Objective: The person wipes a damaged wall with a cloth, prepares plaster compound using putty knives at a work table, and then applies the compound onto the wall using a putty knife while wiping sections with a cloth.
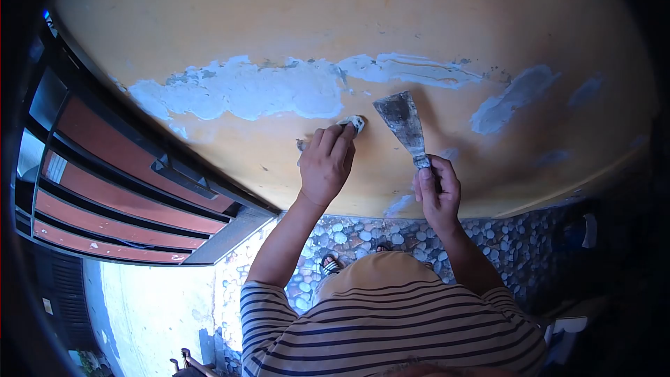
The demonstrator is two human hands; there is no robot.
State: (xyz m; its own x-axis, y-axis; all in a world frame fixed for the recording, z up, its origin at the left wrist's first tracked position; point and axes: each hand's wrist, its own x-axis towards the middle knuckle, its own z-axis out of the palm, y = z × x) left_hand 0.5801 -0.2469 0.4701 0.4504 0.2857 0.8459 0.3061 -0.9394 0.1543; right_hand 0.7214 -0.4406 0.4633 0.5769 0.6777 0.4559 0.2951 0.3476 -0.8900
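Note:
My left hand is closed round a small, whitish, smeared object, partly hidden by my fingers, against the yellow-orange wall. In my right hand is the handle of a putty knife; its stained blade points up and left, in front of the wall. Above both hands a long band of white filler runs across the wall, rough along its upper edge. Another white patch lies to the right of the blade.
A dark-framed gate with reddish panels stands at the left. Pebble-patterned flooring lies below the wall, with a sandalled foot on it. At the lower right is a white object, partly in shadow.

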